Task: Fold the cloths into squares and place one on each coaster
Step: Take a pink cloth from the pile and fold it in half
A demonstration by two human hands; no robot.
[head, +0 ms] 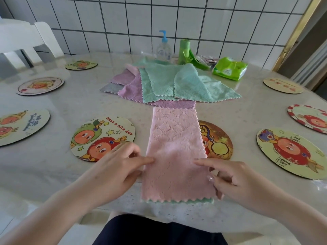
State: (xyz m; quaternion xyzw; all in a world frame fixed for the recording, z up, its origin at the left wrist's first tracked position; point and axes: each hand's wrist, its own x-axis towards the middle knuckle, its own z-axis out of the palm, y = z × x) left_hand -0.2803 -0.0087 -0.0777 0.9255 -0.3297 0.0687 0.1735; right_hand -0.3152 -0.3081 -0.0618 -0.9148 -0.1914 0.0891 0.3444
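A pink cloth (174, 147), folded into a long strip, lies on the table in front of me, with a green edge showing under its near end. My left hand (115, 167) rests its fingertips on the strip's left edge. My right hand (228, 177) touches the right edge, thumb near the cloth's side. A pile of green and purple cloths (168, 82) lies beyond the strip. Round cartoon coasters ring the table: one (99, 137) left of the strip, one (219, 140) partly under its right side.
More coasters lie at the left (21, 126) (40, 85) (81, 64) and right (290, 152) (309, 118) (283, 85). A pump bottle (163, 48), green bag roll (184, 52) and tissue pack (230, 68) stand by the tiled wall. A white chair (26, 41) is far left.
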